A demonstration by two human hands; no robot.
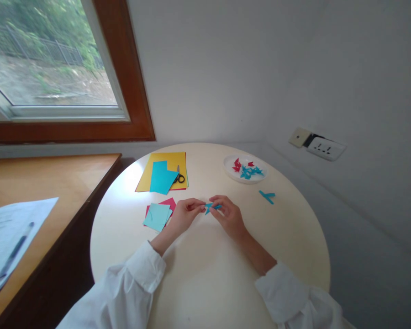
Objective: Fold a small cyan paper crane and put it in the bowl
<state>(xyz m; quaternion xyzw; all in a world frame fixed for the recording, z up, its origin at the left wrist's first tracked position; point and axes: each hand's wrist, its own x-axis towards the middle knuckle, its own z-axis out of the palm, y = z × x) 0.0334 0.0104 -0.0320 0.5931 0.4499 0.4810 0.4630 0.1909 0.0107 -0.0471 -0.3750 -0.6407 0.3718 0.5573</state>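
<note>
Over the middle of the round cream table (198, 283), my two hands meet at a small folded blue paper piece (208, 208) with pointed tips. My left hand (187, 212) pinches its left end between thumb and fingers. From the other side my right hand (229, 214) grips it, thumb below and fingers above; the fingers partly cover the piece. Left of my left hand lie light blue paper squares (157, 216) on top of red paper (170, 202). To the right of my right hand are blue paper strips (267, 196).
A clear round dish (228, 171) holds several red and blue folded paper pieces. Yellow sheets (144, 176), a cut blue sheet (160, 178) and black-handled scissors (180, 178) lie at the back left. A wooden desk (85, 176) with paper and a pen (15, 250) stands left.
</note>
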